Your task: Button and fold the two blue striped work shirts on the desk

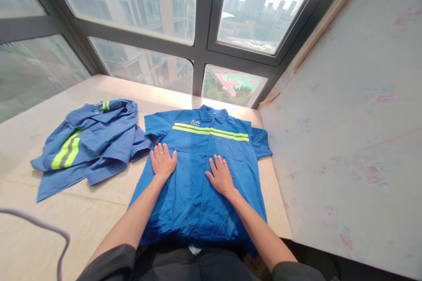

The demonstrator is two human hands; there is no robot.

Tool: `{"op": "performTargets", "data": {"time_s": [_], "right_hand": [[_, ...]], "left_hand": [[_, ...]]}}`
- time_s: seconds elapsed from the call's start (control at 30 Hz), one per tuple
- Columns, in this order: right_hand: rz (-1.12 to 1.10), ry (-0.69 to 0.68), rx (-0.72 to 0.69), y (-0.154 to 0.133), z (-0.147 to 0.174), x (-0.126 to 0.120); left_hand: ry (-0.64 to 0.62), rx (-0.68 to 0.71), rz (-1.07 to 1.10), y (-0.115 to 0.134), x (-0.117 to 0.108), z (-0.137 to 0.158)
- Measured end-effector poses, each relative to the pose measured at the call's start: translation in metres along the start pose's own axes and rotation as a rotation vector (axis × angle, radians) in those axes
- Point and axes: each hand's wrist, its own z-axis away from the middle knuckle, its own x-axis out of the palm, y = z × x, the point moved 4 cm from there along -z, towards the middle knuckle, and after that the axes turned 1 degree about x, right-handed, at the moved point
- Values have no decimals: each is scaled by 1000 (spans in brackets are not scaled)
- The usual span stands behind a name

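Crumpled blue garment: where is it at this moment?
In the head view, the crumpled blue garment lies on the left of the pale surface, beside the spread-out blue shirt.

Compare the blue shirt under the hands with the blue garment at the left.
The spread shirt lies fairly flat under the left hand and the right hand; the bunched garment lies rumpled in folds. The spread shirt's striped band crosses its chest, while the bunched garment shows two separate striped patches. Both are blue with yellow-green and grey striping.
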Motion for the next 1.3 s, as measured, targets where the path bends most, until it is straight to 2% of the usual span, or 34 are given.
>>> {"op": "performTargets", "data": {"time_s": [0.27, 0.4, 0.5, 0.6, 0.77, 0.83, 0.9, 1.0, 1.1, 1.2, 1.3], "right_hand": [[21, -18, -27, -3, 25, 2], [36, 5, -47, -3, 37, 9], [30, 35, -63, -2, 45, 15], [-1, 61, -63, 0, 44, 13], [-72, 79, 17, -4, 17, -3], [-108, 106, -1, -16, -1, -8], [-138, 143, -77, -33, -21, -10], [-118, 153, -174, -55, -51, -2], [-33, 95, -128, -60, -73, 14], [32, 70, -77, -56, -79, 27], [43, 101, -76, -53, -75, 33]], "left_hand": [[5, -1, -29, -6, -7, 29], [-55, -10, -12, -8, -18, 40], [-138, -29, 40, -14, -29, 32], [-165, -88, 140, -28, -44, 1], [-12, -47, 210, -46, -65, -69], [-33, -53, 165, -55, -63, -90], [-76, -84, 128, -68, -54, -102], [-117, -163, 110, -98, -38, -103], [-120, -66, 96, -130, -28, -94], [-115, 3, 106, -159, -31, -87], [-116, -18, 137, -179, -44, -88]]}}
